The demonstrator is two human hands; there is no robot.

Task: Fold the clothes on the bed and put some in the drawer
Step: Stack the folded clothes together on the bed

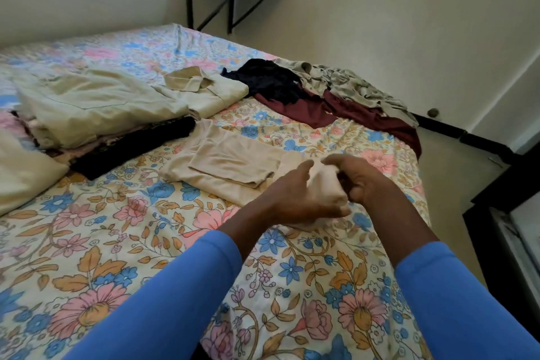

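My left hand (295, 199) and right hand (361, 181) pinch the near end of the beige garment (233, 168), which lies half-folded on the bed (117, 242). Folded stack (96, 108) done. Far-corner heap (336, 93) not yet folded, I judge. No drawer in view.

The left hand (304, 199) and right hand (359, 178) are covering the near end of the beige garment (233, 166), and their fingers (340, 207) are blurring where they are curling into the cloth. The khaki trousers (96, 105) are hiding most of the stack (122, 146) beneath. The cream cloth (26, 172) is running off the left edge. The maroon garment (350, 114) is lying partly buried under the dark clothes (268, 79) and the printed cloth (356, 85). A small round thing (433, 112) by the wall (380, 23) is showing too small to tell.
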